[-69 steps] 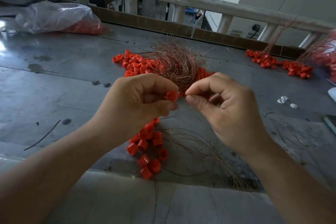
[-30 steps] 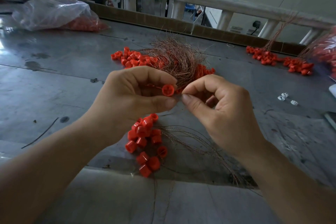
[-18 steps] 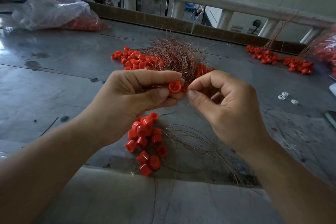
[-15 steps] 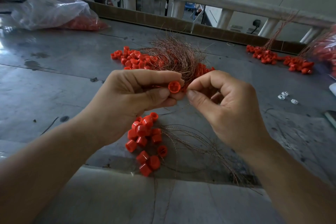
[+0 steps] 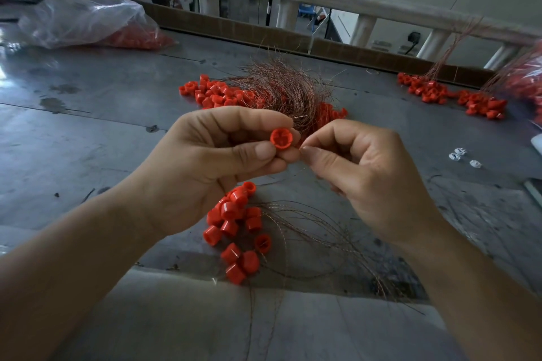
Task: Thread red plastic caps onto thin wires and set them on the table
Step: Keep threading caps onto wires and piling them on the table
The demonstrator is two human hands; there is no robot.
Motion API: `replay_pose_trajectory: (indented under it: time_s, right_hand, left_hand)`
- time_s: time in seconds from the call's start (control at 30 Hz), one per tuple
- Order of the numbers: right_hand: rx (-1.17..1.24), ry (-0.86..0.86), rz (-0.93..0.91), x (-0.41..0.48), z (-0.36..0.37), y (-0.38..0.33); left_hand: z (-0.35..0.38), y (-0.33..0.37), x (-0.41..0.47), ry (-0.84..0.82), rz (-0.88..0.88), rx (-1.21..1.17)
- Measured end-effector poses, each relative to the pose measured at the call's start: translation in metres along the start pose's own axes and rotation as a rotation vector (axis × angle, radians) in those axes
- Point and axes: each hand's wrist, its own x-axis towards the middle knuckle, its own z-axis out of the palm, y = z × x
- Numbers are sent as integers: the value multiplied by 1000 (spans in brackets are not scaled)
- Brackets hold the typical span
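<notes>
A left hand (image 5: 205, 167) pinches 1 red cap (image 5: 281, 138) in its grip; the right hand (image 5: 360, 173), grip nipped on a barely visible thin wire (image 5: 300, 146), meets the cap's edge. Below the grips, threaded caps (image 5: 234, 220) lie finished on the worktop (image 5: 88, 141); beyond them, many loose caps (image 5: 214, 94) remain unthreaded.

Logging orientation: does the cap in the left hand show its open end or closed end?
Open end: the cap, pinched by the left hand, shows a hollow, ribbed inside.

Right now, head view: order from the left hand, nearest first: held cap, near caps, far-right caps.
1. Held cap, in the left hand.
2. Near caps, on the table below it.
3. Far-right caps, at the far edge.
</notes>
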Motion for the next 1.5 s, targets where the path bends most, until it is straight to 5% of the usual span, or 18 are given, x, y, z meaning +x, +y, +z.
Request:
replay_pose_trajectory:
  time_s: [0.13, 0.4, 0.6, 0.8, 1.23, 1.37, 1.5]
  right_hand:
    - [38, -58, 39, -1, 3, 1]
    - [-66, -130, 51, 2, -4, 1]
    - [-119, 69, 270, 17, -46, 16]
    - [-495, 224, 338, 24, -55, 58]
    - [-673, 140, 288, 35, -39, 87]
    - [-574, 219, 274, 33, -49, 80]
    - [-160, 266, 227, 27, -59, 54]
  left_hand:
    - [-3, -3, -1, -28, -20, 179]
    - [-4, -5, 0, -50, -66, 154]
    - [-5, -7, 1, -36, -126, 63]
    - [-3, -7, 2, -42, -220, -9]
    - [-2, -8, 2, -42, -230, 6]
    - [-2, -7, 2, -32, -236, 17]
    - [-1, -6, 2, -7, -240, 41]
